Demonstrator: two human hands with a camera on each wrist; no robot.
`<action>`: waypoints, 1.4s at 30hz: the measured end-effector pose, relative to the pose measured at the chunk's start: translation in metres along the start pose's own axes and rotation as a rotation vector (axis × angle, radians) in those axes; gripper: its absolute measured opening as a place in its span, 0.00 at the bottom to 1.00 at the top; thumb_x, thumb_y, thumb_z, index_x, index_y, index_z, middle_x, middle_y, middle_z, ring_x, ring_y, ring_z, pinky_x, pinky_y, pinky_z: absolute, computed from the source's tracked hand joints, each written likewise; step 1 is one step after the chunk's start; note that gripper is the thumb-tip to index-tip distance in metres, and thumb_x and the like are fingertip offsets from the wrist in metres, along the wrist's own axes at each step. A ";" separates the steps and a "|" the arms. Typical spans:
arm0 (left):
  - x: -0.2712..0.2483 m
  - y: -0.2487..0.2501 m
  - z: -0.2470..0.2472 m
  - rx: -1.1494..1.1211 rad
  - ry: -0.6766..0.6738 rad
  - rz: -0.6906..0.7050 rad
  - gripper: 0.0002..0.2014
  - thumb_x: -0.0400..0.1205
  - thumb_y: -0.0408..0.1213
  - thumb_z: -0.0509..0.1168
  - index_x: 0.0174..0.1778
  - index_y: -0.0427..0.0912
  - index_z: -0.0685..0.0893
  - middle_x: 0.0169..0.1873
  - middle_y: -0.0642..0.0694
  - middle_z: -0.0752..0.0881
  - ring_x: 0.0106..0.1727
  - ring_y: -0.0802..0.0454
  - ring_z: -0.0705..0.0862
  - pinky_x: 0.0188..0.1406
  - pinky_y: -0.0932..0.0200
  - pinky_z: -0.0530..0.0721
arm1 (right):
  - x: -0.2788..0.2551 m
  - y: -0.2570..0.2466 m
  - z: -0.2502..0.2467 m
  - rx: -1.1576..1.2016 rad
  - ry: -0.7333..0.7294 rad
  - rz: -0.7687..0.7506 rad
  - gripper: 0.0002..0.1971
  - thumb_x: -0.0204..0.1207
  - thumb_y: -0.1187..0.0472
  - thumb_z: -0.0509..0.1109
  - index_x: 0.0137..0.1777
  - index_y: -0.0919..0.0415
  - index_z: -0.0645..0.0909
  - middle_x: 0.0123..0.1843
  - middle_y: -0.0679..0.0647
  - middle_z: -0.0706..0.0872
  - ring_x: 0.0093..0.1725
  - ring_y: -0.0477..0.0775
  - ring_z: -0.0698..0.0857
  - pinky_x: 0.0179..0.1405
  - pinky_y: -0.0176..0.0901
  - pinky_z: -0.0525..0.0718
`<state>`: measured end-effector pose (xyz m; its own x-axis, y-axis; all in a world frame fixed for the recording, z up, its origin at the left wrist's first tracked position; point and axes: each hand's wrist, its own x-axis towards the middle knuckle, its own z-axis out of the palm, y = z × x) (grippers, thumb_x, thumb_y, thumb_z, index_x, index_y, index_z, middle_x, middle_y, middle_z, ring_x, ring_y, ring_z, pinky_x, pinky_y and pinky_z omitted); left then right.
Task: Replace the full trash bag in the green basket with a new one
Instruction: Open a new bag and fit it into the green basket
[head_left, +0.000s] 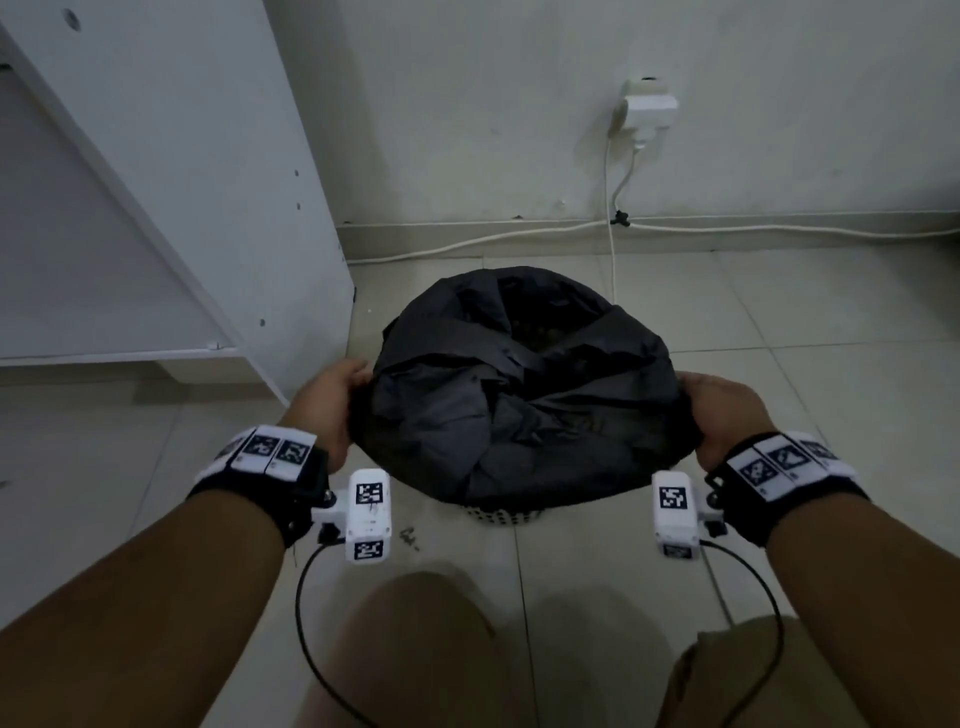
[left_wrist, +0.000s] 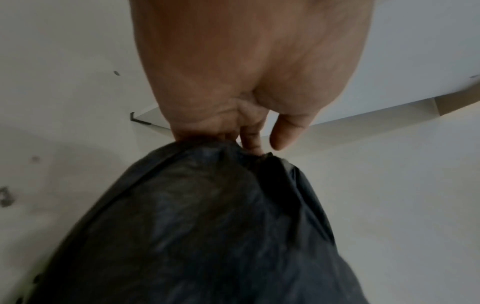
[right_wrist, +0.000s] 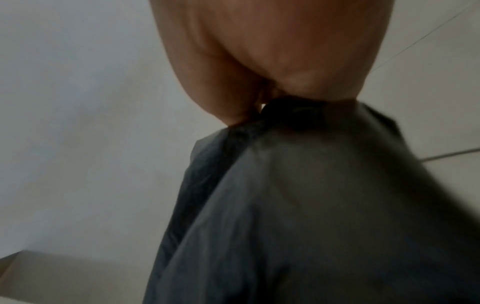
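- The black trash bag is spread over the basket, which stands on the tiled floor dead centre, only its lattice base peeking out at 6 o'clock.
- Left hand at 9 o'clock of the bag, fingers pinching its edge.
- Right hand at 3 o'clock, clutching the opposite edge.
- White cabinet off at 10 o'clock.
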<state>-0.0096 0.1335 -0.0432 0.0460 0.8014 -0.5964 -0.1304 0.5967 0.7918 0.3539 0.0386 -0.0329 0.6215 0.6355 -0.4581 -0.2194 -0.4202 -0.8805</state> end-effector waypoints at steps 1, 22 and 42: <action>0.005 0.002 0.001 0.067 0.016 0.004 0.22 0.74 0.56 0.68 0.44 0.39 0.91 0.42 0.40 0.93 0.43 0.44 0.92 0.46 0.58 0.88 | 0.004 0.002 -0.001 -0.049 0.020 0.022 0.15 0.79 0.66 0.68 0.64 0.61 0.85 0.61 0.67 0.88 0.57 0.67 0.87 0.55 0.49 0.81; -0.069 -0.087 0.026 0.292 0.035 0.377 0.23 0.71 0.63 0.76 0.55 0.52 0.91 0.49 0.53 0.94 0.52 0.48 0.91 0.56 0.41 0.89 | -0.096 0.065 0.027 -0.250 -0.176 -0.205 0.15 0.85 0.41 0.59 0.52 0.49 0.81 0.53 0.57 0.87 0.51 0.60 0.86 0.52 0.57 0.86; -0.053 -0.098 0.022 -0.396 -0.109 -0.048 0.17 0.87 0.37 0.64 0.69 0.34 0.83 0.62 0.37 0.90 0.62 0.39 0.89 0.61 0.45 0.84 | -0.076 0.100 0.018 0.744 -0.359 0.338 0.49 0.50 0.63 0.85 0.77 0.63 0.75 0.73 0.64 0.82 0.72 0.67 0.80 0.67 0.65 0.81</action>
<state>0.0230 0.0332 -0.0865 0.1635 0.7855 -0.5968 -0.4958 0.5884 0.6387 0.2713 -0.0398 -0.0888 0.1895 0.7711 -0.6078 -0.8574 -0.1717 -0.4852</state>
